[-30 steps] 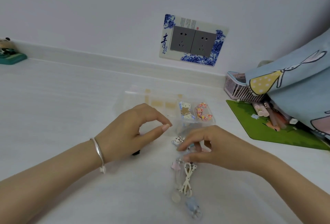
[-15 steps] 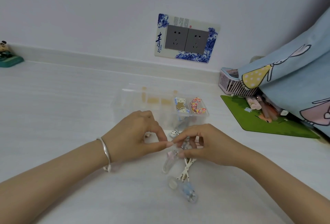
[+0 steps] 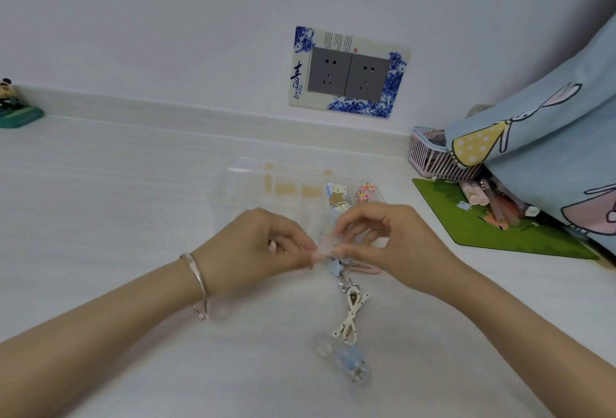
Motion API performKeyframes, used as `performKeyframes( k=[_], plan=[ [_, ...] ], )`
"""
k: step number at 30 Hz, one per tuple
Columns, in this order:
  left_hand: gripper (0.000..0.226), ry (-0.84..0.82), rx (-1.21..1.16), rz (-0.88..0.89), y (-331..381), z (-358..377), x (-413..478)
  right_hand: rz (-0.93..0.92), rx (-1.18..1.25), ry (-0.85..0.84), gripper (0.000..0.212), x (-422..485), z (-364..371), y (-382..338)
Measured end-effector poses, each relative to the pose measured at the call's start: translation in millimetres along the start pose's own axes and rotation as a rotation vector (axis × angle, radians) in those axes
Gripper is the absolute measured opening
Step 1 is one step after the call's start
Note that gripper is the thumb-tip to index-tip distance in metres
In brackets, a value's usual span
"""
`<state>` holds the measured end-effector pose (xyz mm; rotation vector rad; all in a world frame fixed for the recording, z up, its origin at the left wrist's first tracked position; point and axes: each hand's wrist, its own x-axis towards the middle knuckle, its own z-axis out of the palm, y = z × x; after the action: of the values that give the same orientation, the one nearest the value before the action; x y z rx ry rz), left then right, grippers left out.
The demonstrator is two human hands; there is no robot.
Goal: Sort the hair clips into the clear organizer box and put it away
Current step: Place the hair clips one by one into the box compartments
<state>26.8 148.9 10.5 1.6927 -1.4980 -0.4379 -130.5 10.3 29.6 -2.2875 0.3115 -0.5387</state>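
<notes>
Together, both hands point(image 3: 333, 244) on pink clip point(image 3: 325, 246)

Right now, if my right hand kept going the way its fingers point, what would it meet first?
Probably the left hand: the right hand points at it across the small pale pink clip both pinch, though depth is unclear.

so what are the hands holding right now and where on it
A pale pink hair clip, blurred, pinched at its ends between left hand and right hand.

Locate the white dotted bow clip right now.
Head view, low centre: the white dotted bow clip lies on the white tabletop, nearer the camera than both hands, just behind the clear blue clip.
</notes>
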Motion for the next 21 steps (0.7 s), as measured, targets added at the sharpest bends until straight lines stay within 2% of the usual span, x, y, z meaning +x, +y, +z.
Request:
performKeyframes(
  k=[2,5,9,14,16,18,21],
  plan=[
    [0.013,0.002,-0.259,-0.091,5,-7,4,-0.033,0.081,0.051,0.018,5,-5,-8],
    [0.02,0.089,-0.397,-0.142,6,-14,9,-0.016,0.241,0.072,0.019,15,-9,-20],
    [0.023,0.287,-0.333,-0.044,1,-21,21,0.176,0.412,0.06,0.025,34,-15,-25],
    [0.014,0.407,-0.128,0.034,-1,-20,34,0.284,0.485,0.067,0.012,58,-17,-20],
    [0.018,0.426,0.0,0.062,-7,-23,36,0.274,0.438,0.107,0.01,69,-23,-16],
    [0.026,0.464,0.066,0.054,-16,-28,35,0.224,0.27,0.13,0.011,79,-32,-10],
    [0.026,0.505,0.098,0.041,-28,-32,31,0.167,0.0,0.048,0.012,94,-37,-1]
  ],
)
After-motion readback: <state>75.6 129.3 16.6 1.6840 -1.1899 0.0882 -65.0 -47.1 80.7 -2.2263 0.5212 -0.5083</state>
